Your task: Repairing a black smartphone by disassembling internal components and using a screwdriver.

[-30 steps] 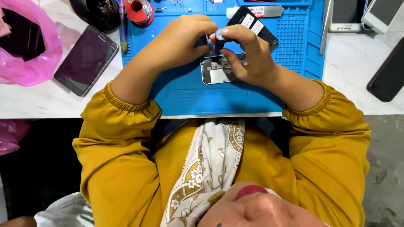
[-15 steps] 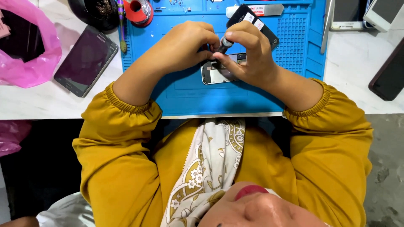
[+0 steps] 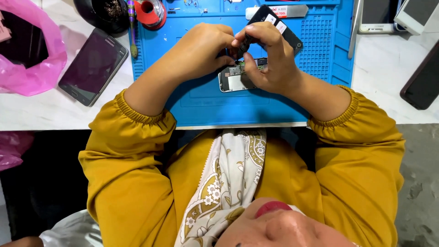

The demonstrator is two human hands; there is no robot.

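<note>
Head view, looking straight down. I log the blue silicone work mat (image 3: 206, 105) as the working surface; its near edge runs just short of the white bench's (image 3: 55, 114) front lip, and its right edge (image 3: 352, 41) ends beside a stack of pale devices (image 3: 411, 16). Open room on the mat: a bare band between the hands and the near edge, and a patch left of the left hand. Off the mat to the left lies a dark smartphone (image 3: 91, 66), screen up, tilted, next to a pink plastic bag (image 3: 32, 64). A dark phone (image 3: 423, 77) lies at the right border, cut off.

The opened phone (image 3: 235, 80) lies flat on the mat under both hands, its insides facing up, long axis roughly left to right; only its left end shows, the rest covered by the right hand.

Left hand (image 3: 201, 50): curled, fingertips pressed on the phone's upper edge. Right hand (image 3: 267, 57): fingers pinched around a dark screwdriver handle (image 3: 242, 45), which leans down towards the phone; I cannot make out the tip.

Behind the hands a black flat part (image 3: 292, 39) lies diagonally, partly hidden. At the top edge, a red tape roll (image 3: 148, 10) and a dark bowl (image 3: 103, 13) are cropped.
</note>
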